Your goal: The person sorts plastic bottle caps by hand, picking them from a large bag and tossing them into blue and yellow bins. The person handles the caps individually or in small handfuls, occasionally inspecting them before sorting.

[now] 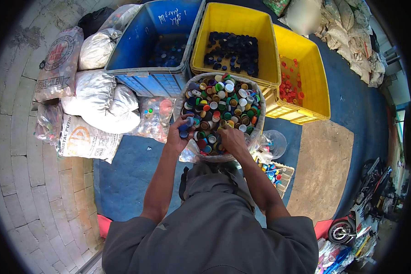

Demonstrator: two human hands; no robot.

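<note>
A round container (261,109) lined with pale sacking stands in front of me, heaped with mixed bottle caps (221,98) in many colours. At its left rim my left hand (180,136) is closed around a few blue bottle caps (186,129). My right hand (230,138) reaches into the near part of the heap, fingers bent down among the caps. Its fingertips are hidden, so what they grip, if anything, does not show.
Behind the container stand a blue crate (146,82) with blue caps, a yellow crate (269,55) with dark caps and another yellow crate (317,82) with red caps. Stuffed sacks (93,91) line the left wall. A small basket (285,178) of caps sits right; a motorcycle (347,228) stands farther off.
</note>
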